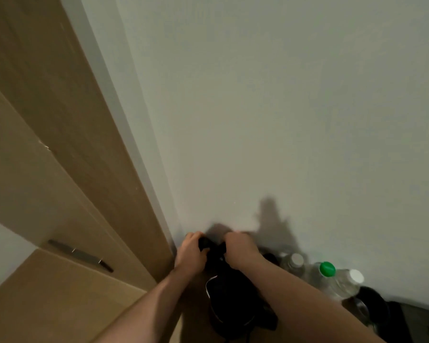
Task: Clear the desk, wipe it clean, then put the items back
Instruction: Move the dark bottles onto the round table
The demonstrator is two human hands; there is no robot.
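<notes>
- Black fabric, a dark bag by the look of it, low in the middle of the view, standing on the wooden table close to the wall.
- Left hand curled round a black strap or fold at the top of the bag, knuckles toward the camera.
- Right hand just beside it, fingers curled over the same dark top edge, gripping it too.
- Both forearms reaching up from the bottom edge, converging on the bag.
- White edging showing along the bag's left side; exact shape of the bag hard to tell in the dim light.
- Right of the bag, a row of clear plastic bottles against the wall: one with a grey cap, one with a green cap, one with a white cap, standing close together.
- Further right, a dark rounded object, partly behind the right forearm, too dark to name.
- Pale wall filling most of the view, with the hands' shadow cast on it just above the bag.
- Tan wooden panel running down the left side, meeting the wall at the corner by the left hand.
- Dark metal handle on the lower left wood surface, well apart from the bag.
</notes>
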